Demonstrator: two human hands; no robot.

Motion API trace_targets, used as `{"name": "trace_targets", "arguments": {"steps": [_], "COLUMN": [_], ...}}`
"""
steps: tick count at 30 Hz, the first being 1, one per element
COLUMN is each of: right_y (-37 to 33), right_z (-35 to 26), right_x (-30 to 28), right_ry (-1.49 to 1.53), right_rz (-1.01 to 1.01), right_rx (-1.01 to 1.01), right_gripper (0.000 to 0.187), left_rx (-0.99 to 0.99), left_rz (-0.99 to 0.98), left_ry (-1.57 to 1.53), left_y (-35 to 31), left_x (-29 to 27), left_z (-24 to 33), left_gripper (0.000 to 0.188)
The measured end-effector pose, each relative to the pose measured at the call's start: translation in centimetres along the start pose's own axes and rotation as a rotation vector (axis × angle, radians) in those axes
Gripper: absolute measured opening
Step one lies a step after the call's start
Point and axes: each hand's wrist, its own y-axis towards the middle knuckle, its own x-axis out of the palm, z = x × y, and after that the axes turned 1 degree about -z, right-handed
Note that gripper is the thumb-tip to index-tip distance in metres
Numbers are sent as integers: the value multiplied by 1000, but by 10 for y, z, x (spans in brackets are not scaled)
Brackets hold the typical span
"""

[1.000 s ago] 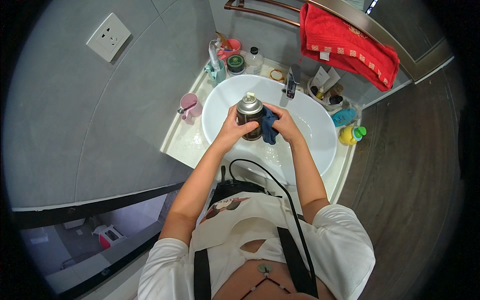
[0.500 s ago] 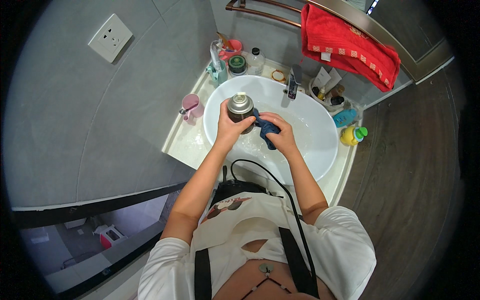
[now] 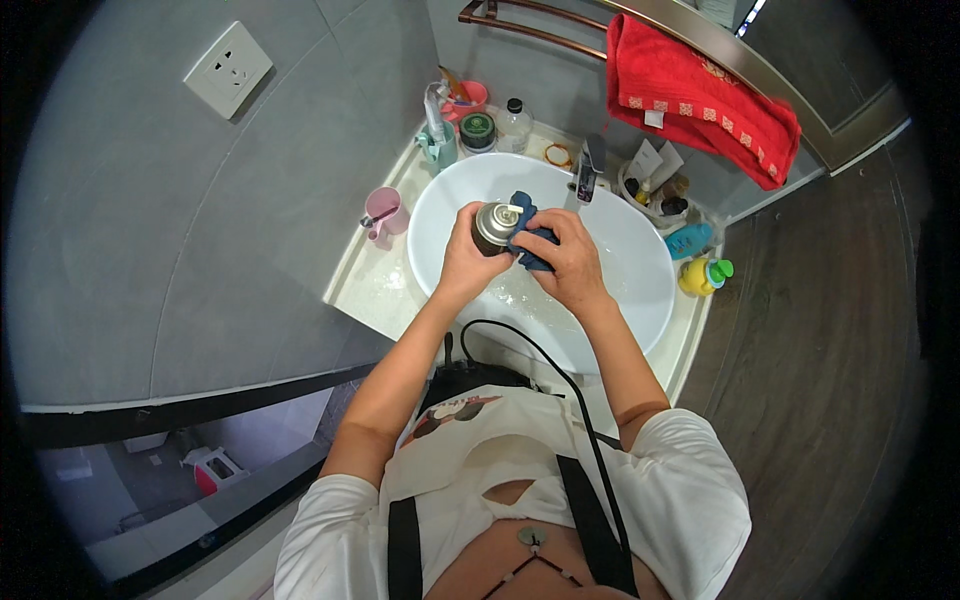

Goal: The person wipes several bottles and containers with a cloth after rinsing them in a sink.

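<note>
My left hand (image 3: 468, 262) grips a dark cylindrical container with a silver metal lid (image 3: 494, 225) above the white oval basin (image 3: 640, 300). My right hand (image 3: 566, 260) presses a dark blue cloth (image 3: 530, 236) against the container's right side. Both hands meet over the left half of the basin, a little in front of the chrome faucet (image 3: 590, 166).
On the counter stand a pink mug (image 3: 384, 213), a teal dispenser (image 3: 438, 140), a green-lidded jar (image 3: 478, 131), a clear bottle (image 3: 514, 124), a blue bottle (image 3: 692, 240) and a yellow toy-like bottle (image 3: 700, 276). A red towel (image 3: 700, 95) hangs on the rail. A wall socket (image 3: 228, 70) sits left.
The container has tipped and moved slightly left and up in my left hand; my right hand with the blue cloth has come up against its side near the lid.
</note>
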Motion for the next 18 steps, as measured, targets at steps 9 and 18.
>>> {"name": "trace_targets", "arguments": {"steps": [9, 18], "right_y": [-6, -66], "right_z": [31, 77], "right_x": [10, 63], "right_ry": [148, 97], "right_rz": [-28, -386], "right_rx": [208, 444], "right_gripper": [41, 43], "left_rx": [-96, -171], "left_rz": [-233, -219], "left_ry": [-110, -350], "left_y": [-10, -9], "left_x": [0, 7], "left_z": [1, 5], "left_gripper": [67, 75]}}
